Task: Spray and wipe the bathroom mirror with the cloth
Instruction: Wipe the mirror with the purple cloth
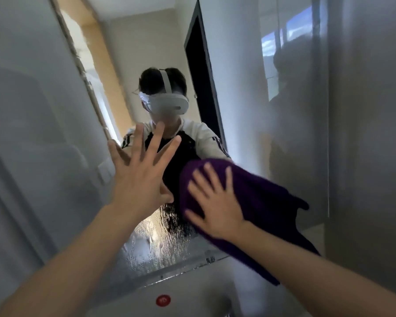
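At mirror [236, 88]: we press purple cloth [256, 202] flat with right hand [215, 202], fingers straight; left hand [140, 175] splayed, holding nothing. Spraying looks done, upper glass looks wiped, droplets [160, 234] low down left to wipe.

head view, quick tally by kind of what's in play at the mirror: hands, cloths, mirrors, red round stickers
hands: 2, left hand flat with fingers spread, right hand pressing flat on the cloth
cloths: 1, purple cloth
mirrors: 1, mirror, wet droplets low down
red round stickers: 1, sticker below the mirror
total: 5
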The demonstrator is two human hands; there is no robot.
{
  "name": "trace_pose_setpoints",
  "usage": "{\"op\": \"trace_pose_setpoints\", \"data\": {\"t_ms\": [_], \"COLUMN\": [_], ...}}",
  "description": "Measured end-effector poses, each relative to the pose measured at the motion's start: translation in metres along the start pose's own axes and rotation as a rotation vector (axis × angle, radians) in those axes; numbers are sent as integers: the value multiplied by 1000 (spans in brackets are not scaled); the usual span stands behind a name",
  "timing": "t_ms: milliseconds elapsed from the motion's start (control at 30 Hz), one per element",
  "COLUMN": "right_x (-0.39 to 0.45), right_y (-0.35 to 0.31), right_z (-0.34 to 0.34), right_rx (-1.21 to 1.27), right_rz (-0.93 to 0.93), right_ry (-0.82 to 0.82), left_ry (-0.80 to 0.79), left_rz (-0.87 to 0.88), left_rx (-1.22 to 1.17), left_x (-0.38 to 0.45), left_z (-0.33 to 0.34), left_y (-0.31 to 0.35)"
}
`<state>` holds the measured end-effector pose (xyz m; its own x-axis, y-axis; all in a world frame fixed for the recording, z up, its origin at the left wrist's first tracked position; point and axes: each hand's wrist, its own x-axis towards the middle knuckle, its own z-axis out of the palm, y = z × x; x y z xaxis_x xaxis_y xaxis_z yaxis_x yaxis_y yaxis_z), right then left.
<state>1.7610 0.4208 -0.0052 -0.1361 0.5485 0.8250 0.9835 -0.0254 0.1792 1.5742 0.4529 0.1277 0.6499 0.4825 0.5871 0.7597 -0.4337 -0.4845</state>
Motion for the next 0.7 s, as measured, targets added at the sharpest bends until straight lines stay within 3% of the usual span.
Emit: {"op": "trace_pose_setpoints", "data": {"t_ms": [133,333,400,533,633,700], "right_x": [-55,-78,-46,44,85,88], "right_y": [-10,49,61,60,22,-7], "right_z": [32,29,9,-40,-52,-47], "right_rx": [-119,-146,-113,-74,-51,-18], "right_rz": [-434,-718,-622,-244,-75,-60], "right_ry": [-186,-279,-187,39,54,55], "left_ry": [1,-63,-69,-73,-81,-97], "left_rz": [-148,-198,-201,-212,-206,-177], "left_rx": [-39,-98,-99,-111,-80,-12], "left_x": [-40,-60,-59,-59,-61,-62], "left_z": [29,42,44,43,40,38], "left_y": [-38,-46,-46,-48,-45,-48]}}
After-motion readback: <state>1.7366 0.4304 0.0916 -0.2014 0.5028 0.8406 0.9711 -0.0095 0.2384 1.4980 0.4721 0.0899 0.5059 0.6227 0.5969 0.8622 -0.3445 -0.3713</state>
